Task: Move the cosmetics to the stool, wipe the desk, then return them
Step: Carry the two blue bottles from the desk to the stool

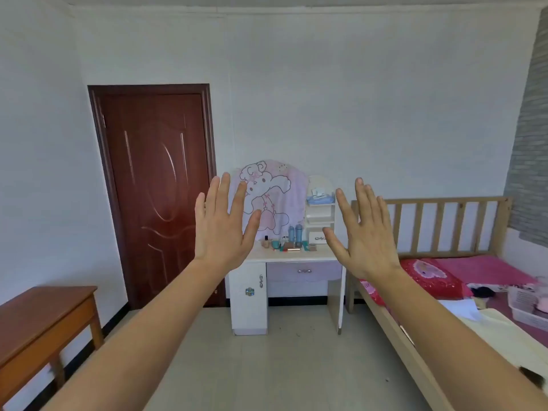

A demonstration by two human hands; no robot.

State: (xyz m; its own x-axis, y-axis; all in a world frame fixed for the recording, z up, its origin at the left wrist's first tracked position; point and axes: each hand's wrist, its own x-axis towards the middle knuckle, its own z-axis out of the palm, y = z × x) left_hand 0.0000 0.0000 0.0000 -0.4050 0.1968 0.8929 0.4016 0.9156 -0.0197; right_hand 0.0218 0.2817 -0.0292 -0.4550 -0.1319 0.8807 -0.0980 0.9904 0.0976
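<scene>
Cosmetics: a cluster of small bottles, jars and flat cases (289, 243) stands on the back part of the desk top. Two tall light-blue bottles (295, 232) are at its right side. Nothing of it is moved yet.
Desk: a white dressing desk with a pale purple drawer (268, 257), against the far wall, well apart from the person.
Hands: the left hand (221, 229) and the right hand (366, 235) are raised in front of the camera, fingers straight and spread. Both are empty.
Step in hand: I judge it is the approach to the desk, before the first pick.
How to do it well: walk close first. Take the tall bottles one by one by the body, because they look easy to tip. The flat cases can go together.
Stool: the brown wooden low bench-like piece (44, 310) at the left is probably the stool. It is far from the desk, so each load needs a carry.
Behind the desk: a pink cartoon cloth over a rounded panel (269, 197) and a small white shelf unit (320, 212). A reaching hand could catch either.
Around: a dark red-brown door (157, 188) at the left and a light wooden bed with pink bedding (444, 221) just beside the desk at the right.
In the way: the pale tiled floor (281, 366) between person and desk shows only small specks.
</scene>
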